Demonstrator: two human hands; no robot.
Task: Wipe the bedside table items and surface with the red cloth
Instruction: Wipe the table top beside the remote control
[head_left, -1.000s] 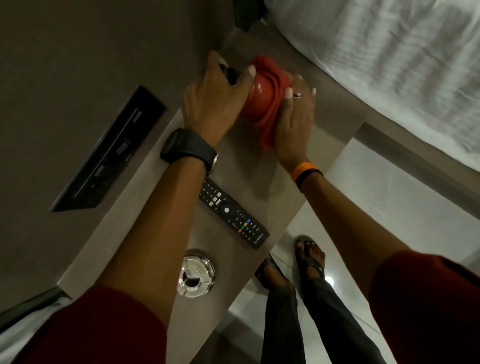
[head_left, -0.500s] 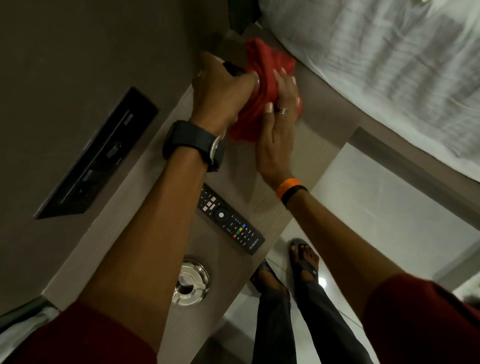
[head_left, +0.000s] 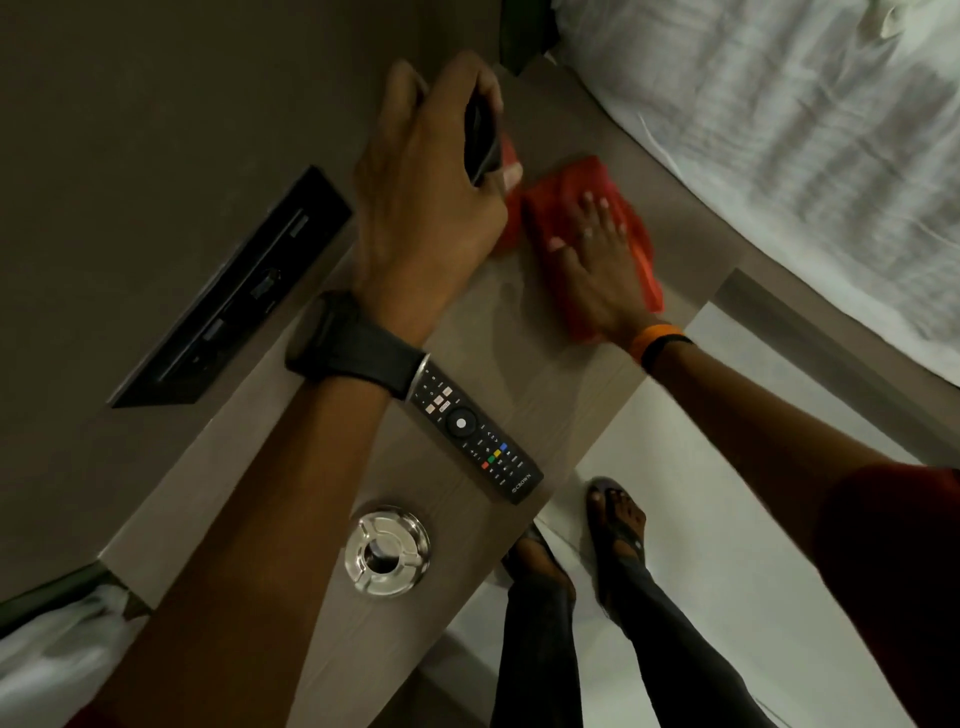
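My left hand is raised above the far end of the bedside table, shut on a red item with a black top; most of that item is hidden by my fingers. Beside it, my right hand lies palm down with fingers spread on the red cloth, pressing it flat onto the wooden surface. A black remote control lies in the middle of the table, partly under my left wrist. A shiny metal ashtray sits nearer to me.
A black switch panel is set in the wall left of the table. The bed with white sheets borders the table's far right side. My sandalled feet stand on the pale floor by the table's edge.
The cloth was wrapped around the red item between both hands. Now my right hand has brought the cloth down flat onto the table, and my left hand has lifted the item up.
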